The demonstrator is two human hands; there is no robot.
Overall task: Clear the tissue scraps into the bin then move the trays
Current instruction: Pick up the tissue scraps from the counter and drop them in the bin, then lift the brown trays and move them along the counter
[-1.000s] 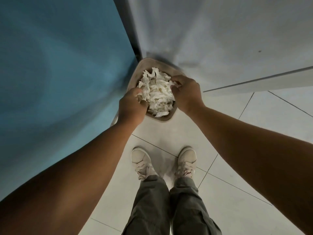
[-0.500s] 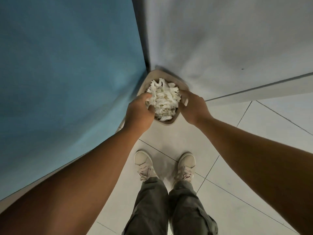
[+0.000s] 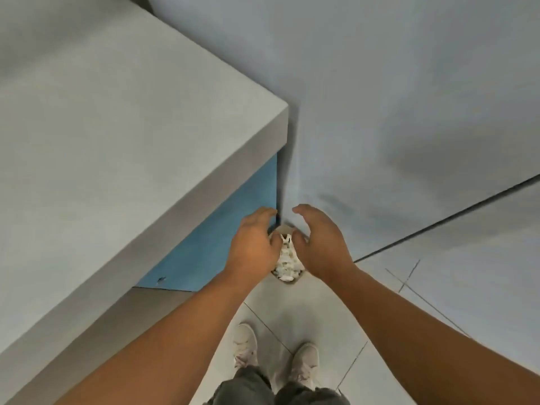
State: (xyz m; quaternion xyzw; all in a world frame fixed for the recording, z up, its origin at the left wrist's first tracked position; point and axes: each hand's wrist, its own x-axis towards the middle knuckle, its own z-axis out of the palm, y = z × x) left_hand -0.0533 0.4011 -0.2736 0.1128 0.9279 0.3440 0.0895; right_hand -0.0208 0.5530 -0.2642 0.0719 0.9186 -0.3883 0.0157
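Note:
A small beige bin (image 3: pixel 292 280) stands on the floor in the corner between a blue cabinet side and a grey wall. White tissue scraps (image 3: pixel 286 261) fill it to the rim. My left hand (image 3: pixel 252 244) and my right hand (image 3: pixel 320 244) hover above the bin, one on each side, palms facing each other, fingers curved and apart, holding nothing. The hands hide most of the bin's rim. No trays are in view.
A grey countertop (image 3: pixel 117 127) fills the left, its corner close to my left hand, above the blue cabinet side (image 3: pixel 222 229). The grey wall (image 3: pixel 394 97) rises behind the bin. My two pale shoes (image 3: pixel 274 355) stand on white floor tiles below.
Both hands have lifted off the scraps and opened; before they were pressed into the pile in the bin. The view has risen and pulled back, so the countertop now shows.

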